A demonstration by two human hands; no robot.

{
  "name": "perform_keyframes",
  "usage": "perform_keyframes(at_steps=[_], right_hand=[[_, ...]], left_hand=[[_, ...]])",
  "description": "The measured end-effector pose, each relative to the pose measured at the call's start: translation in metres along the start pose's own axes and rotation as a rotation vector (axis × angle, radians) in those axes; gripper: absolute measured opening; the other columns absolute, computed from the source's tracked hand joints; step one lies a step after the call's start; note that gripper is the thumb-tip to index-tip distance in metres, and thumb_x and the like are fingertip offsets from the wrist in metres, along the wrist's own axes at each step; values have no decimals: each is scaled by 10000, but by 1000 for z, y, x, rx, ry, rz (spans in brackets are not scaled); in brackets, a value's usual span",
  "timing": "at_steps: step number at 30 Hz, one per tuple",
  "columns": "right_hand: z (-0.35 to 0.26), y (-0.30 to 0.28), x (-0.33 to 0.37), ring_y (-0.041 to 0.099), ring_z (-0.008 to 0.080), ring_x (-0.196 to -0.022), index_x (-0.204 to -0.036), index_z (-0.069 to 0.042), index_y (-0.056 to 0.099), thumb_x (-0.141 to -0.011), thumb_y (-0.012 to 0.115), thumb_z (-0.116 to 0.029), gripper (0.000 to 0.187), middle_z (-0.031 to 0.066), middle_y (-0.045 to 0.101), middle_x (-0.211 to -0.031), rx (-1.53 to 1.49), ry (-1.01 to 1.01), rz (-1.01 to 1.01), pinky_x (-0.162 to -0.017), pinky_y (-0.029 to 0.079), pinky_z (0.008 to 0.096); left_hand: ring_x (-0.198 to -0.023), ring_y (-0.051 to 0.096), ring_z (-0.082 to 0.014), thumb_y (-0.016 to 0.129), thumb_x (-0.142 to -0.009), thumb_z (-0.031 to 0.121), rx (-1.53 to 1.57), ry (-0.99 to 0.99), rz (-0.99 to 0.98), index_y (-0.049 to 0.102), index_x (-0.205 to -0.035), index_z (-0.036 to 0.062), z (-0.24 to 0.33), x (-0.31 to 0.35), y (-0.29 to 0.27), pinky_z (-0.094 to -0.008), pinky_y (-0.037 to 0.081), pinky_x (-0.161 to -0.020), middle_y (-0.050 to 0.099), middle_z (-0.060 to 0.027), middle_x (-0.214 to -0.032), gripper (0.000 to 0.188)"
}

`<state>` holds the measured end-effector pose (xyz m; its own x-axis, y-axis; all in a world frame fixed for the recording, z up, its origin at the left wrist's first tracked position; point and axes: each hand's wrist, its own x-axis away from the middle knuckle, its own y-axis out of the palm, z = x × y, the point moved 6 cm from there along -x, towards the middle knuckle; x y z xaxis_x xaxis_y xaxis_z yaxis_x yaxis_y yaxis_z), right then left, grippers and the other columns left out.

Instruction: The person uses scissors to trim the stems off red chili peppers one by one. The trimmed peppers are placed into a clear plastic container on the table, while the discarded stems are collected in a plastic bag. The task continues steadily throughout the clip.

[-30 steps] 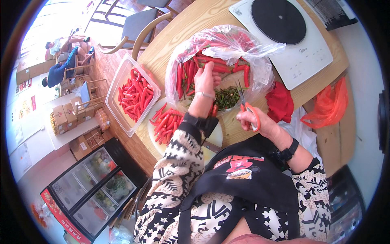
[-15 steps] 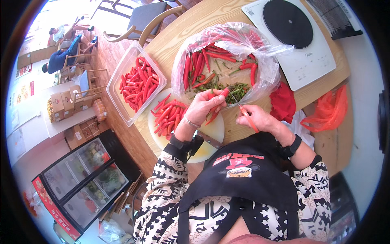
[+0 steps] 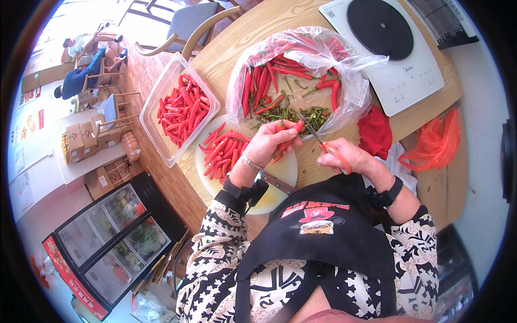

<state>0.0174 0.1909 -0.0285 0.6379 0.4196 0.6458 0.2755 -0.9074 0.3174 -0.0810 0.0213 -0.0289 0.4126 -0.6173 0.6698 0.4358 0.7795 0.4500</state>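
Note:
My left hand [image 3: 267, 144] is closed around red chili peppers [image 3: 293, 129], above the near edge of a clear plastic bag. In my right hand [image 3: 344, 153] is a pair of scissors [image 3: 335, 156] with orange-red handles; the blades reach up beside the held peppers, over cut green stems [image 3: 315, 117]. The open plastic bag [image 3: 353, 102] holds whole red chilies and loose stems. Under my left wrist, a pile of trimmed chilies [image 3: 222, 152] lies on a round white cutting board [image 3: 291, 171]. A knife [image 3: 277, 182] rests on the board, partly hidden by my wrist.
A clear plastic tub [image 3: 148, 126] of red chilies stands left on the wooden table [image 3: 253, 27]. A white induction cooker [image 3: 412, 86] is at the far right. Red cloth [image 3: 375, 134] and a red plastic bag [image 3: 435, 142] lie at right. A chair [image 3: 194, 27] stands beyond the table.
The scissors have tilted, with their blades now pointing farther up and left across the stems. My right hand has shifted slightly right; my left hand still grips the peppers.

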Motion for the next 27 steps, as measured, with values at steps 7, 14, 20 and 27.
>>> perform_keyframes(at_steps=[7, 14, 20, 27], right_hand=[[0, 12, 0, 433, 118, -476, -790, -49, 569, -907, 568, -314, 289, 13, 460, -633, -860, -107, -217, -459, 325, 261], [6, 21, -7, 556, 88, -663, -936, -2, 626, -871, 647, -265, 272, 9, 583, -770, -133, 45, -108, -603, 462, 248], [-2, 19, -14, 616, 146, -726, -893, -9, 638, -865, 706, -283, 284, 34, 634, -769, 305, 42, 38, -668, 495, 315], [-10, 22, -10, 571, 183, -553, -794, -12, 608, -838, 668, -305, 302, 74, 597, -645, 345, 22, -58, -534, 441, 293]], left_hand=[[-662, 595, -79, 649, -974, 158, 71, 69, -53, 601, -1226, 28, -1, 2, -4, -218, 469, -593, 695, -55, -866, 288], [-643, 599, -106, 627, -950, 90, -210, 57, -17, 403, -1469, 28, 8, 10, 2, -243, 503, -599, 619, -29, -790, 569], [-582, 568, -104, 558, -903, 5, -549, 51, 41, 213, -1552, -12, 9, 15, 10, -261, 502, -524, 564, -26, -746, 736], [-984, 614, -349, 584, -850, 30, -955, 196, 162, 177, -1527, -87, -1, 16, -5, -393, 505, -884, 608, -230, -1051, 799]])
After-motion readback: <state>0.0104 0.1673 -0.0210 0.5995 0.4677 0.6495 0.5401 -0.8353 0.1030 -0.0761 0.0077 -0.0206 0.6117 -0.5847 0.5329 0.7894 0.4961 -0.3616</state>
